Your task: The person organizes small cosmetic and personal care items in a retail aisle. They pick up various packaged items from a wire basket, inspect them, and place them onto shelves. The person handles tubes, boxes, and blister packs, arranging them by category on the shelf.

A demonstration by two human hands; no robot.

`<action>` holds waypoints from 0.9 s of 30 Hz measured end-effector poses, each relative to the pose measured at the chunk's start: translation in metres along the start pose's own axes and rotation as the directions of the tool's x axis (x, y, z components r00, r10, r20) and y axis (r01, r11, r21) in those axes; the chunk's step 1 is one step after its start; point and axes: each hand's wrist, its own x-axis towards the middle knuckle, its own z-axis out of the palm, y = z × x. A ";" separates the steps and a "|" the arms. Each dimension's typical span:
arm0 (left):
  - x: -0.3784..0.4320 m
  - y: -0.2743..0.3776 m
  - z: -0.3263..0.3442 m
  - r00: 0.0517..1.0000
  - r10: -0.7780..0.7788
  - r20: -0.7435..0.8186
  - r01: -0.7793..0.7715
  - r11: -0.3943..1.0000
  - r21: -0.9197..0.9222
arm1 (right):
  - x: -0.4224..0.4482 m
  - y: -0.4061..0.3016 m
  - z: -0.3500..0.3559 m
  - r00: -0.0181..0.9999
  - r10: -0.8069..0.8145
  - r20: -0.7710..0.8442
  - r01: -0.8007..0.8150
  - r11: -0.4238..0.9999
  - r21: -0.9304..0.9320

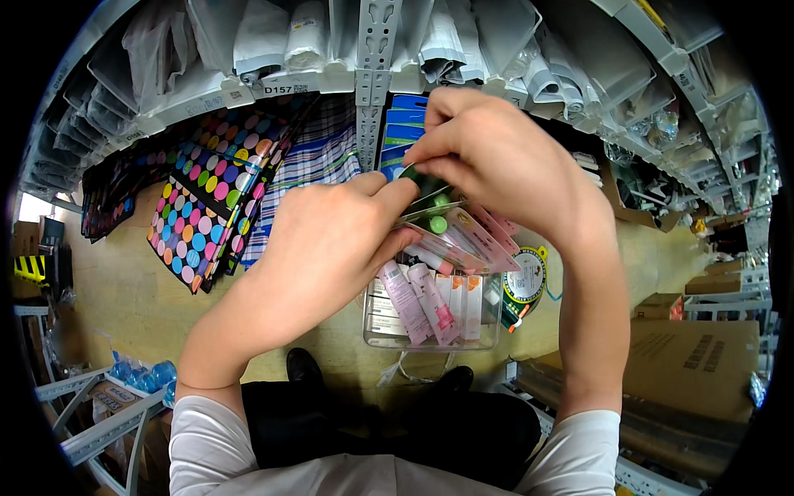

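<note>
Over a clear plastic bin, my left hand holds the edge of several carded packs with green-capped sticks. My right hand pinches the top of a dark green card in the same bunch; its lower part is partly hidden by my fingers. Pink blister cards fan out below my right hand. Two pink tubes lean at the bin's front, beside small white boxes with orange pictures. Further white boxes lie at the bin's left.
Blue carded packs stand behind my hands at a perforated shelf post. Polka-dot bags and plaid bags hang at left. A round-topped green pack is right of the bin. Large cardboard boxes lie at right.
</note>
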 end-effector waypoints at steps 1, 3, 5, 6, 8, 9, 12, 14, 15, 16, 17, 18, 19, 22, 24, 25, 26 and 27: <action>0.001 0.002 0.000 1.000 -0.024 0.000 0.024 1.000 -0.008 | 0.002 0.001 0.004 1.000 -0.002 0.007 0.002 1.000 0.010; 0.003 0.002 0.001 0.998 -0.057 0.007 0.057 0.998 -0.038 | 0.007 0.002 0.009 1.000 -0.005 0.020 0.005 1.000 0.029; 0.003 -0.002 0.003 0.997 -0.073 0.022 0.075 0.994 -0.081 | 0.013 -0.001 0.005 0.998 0.033 0.051 -0.037 0.996 0.080; 0.004 -0.003 0.002 0.996 -0.080 0.041 0.084 0.992 -0.092 | 0.014 -0.001 0.005 0.998 0.046 0.047 -0.050 0.995 0.091; 0.005 -0.004 -0.004 0.993 -0.091 0.081 0.100 0.989 -0.112 | 0.014 -0.002 0.002 0.995 0.090 0.033 -0.093 0.991 0.098; 0.003 -0.005 -0.006 0.993 -0.088 0.077 0.096 0.989 -0.110 | 0.014 -0.006 0.001 0.993 0.116 0.023 -0.118 0.989 0.094; -0.003 -0.002 -0.011 0.996 -0.073 0.049 0.077 0.994 -0.076 | -0.002 -0.018 -0.003 0.977 0.111 -0.181 -0.088 0.988 0.127; -0.005 0.000 -0.014 0.999 -0.052 0.006 0.052 0.998 -0.023 | -0.027 -0.025 -0.008 0.923 0.121 -0.365 -0.084 0.990 0.117; -0.005 0.002 -0.017 0.997 -0.071 0.032 0.072 0.997 -0.021 | -0.045 -0.032 -0.017 0.918 0.187 -0.351 -0.163 0.982 0.097; -0.004 0.002 -0.021 0.994 -0.088 0.057 0.089 0.996 -0.019 | -0.064 -0.040 -0.021 0.880 0.272 -0.389 -0.225 0.961 0.161; -0.004 0.002 -0.024 0.990 -0.110 0.083 0.111 0.994 -0.011 | -0.084 -0.044 -0.020 0.849 0.309 -0.428 -0.250 0.950 0.189; -0.004 0.000 -0.025 0.995 -0.080 0.060 0.082 0.996 -0.034 | -0.106 -0.046 -0.018 0.814 0.346 -0.467 -0.275 0.937 0.214; -0.006 -0.004 -0.024 0.998 -0.053 0.038 0.055 0.997 -0.057 | -0.125 -0.048 -0.014 0.768 0.408 -0.493 -0.308 0.911 0.274; -0.002 -0.012 -0.028 0.998 -0.038 0.042 0.044 0.988 -0.151 | -0.174 -0.053 -0.001 0.623 0.611 -0.488 -0.446 0.791 0.420; 0.001 -0.019 -0.024 0.999 -0.013 -0.032 0.004 0.966 -0.257 | -0.202 -0.059 0.006 0.565 0.689 -0.454 -0.511 0.724 0.464; 0.003 -0.020 -0.022 0.997 -0.049 -0.056 0.033 0.966 -0.256 | -0.211 -0.061 0.010 0.565 0.699 -0.438 -0.522 0.714 0.466; 0.006 -0.021 -0.021 0.993 -0.086 -0.081 0.063 0.965 -0.256 | -0.217 -0.064 0.012 0.565 0.709 -0.423 -0.534 0.704 0.468; 0.009 -0.020 -0.018 0.987 -0.119 -0.105 0.088 0.962 -0.260 | -0.220 -0.068 0.013 0.588 0.694 -0.415 -0.527 0.718 0.455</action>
